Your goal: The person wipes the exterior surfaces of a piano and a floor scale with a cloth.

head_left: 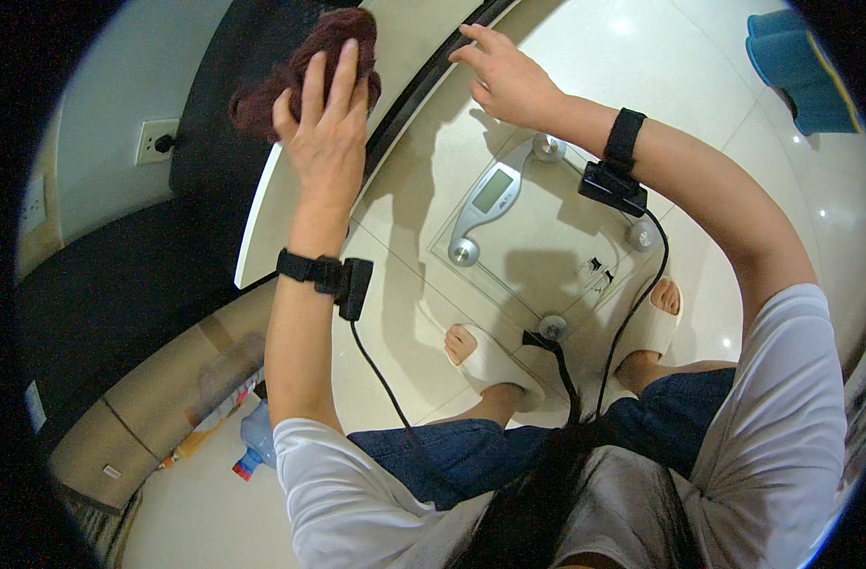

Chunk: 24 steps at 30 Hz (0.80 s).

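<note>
Grasping a bunched maroon cloth [343, 27] from above with the left hand [324, 133], fingers spread and bent over it, at the far left, where a black surface [200, 133] meets a cream board [419, 57]; unclear on which of the two to place its underside. Holding the right hand [509, 81] empty, fingers loosely curled, at the far middle by the dark edge strip [419, 109] of that board; impossible to tell touch from a narrow gap there. Wearing black straps with small black boxes on both wrists. Below, on pale tiles, a clear glass bathroom scale [556, 223] with a silver display unit [490, 194]. Standing in white slippers [504, 370] on either side of its near corner. At far right, a teal item [801, 71] of uncertain kind. At left, a wall socket [156, 142] with a black plug; nearer, a long tan box-shaped thing [139, 417], and beside it a blue plastic bottle [255, 438] with a red cap.
</note>
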Each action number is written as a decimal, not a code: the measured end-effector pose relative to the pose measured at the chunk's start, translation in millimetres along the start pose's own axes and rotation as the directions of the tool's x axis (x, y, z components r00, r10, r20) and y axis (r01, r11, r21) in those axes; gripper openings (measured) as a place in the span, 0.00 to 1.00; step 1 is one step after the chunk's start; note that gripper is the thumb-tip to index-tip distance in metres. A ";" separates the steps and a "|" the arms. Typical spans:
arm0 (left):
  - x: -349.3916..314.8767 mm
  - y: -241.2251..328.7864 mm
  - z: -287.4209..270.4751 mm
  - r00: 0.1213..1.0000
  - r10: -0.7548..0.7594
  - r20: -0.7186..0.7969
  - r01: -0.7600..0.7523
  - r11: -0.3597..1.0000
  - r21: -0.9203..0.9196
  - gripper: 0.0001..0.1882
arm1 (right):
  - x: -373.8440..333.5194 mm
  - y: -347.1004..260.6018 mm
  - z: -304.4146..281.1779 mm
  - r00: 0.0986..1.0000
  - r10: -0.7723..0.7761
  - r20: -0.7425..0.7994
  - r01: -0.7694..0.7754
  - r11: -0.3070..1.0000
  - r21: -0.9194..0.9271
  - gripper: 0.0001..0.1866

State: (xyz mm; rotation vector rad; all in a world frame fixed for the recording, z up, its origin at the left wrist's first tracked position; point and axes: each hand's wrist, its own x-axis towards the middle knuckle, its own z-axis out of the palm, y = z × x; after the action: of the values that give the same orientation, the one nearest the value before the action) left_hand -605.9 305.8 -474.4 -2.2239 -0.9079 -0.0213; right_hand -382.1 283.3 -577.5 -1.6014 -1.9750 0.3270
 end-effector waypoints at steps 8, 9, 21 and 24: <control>-19.1 -6.0 2.3 0.999 0.013 0.036 -0.015 0.999 0.042 0.18 | 7.1 -19.4 -1.9 0.998 -0.030 0.051 0.022 0.987 0.162 0.23; -21.5 -6.8 2.8 0.998 0.012 0.061 -0.016 0.998 0.064 0.17 | 6.7 -21.6 -1.2 0.997 -0.037 0.068 0.021 0.974 0.224 0.24; 31.6 25.5 10.5 0.997 0.030 -0.065 -0.024 0.995 0.102 0.13 | 14.1 -19.4 -12.3 0.999 0.047 -0.021 -0.034 0.911 0.411 0.32; 44.4 30.4 13.6 0.995 0.031 -0.091 -0.024 0.997 0.079 0.13 | 16.4 -13.2 -16.3 0.995 0.072 -0.063 -0.038 0.901 0.433 0.34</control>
State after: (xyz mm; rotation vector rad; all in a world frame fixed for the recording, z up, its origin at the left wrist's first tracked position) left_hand -557.2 326.2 -491.3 -2.1447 -0.8142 -0.0740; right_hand -385.5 293.0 -552.9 -1.3586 -1.6537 0.6658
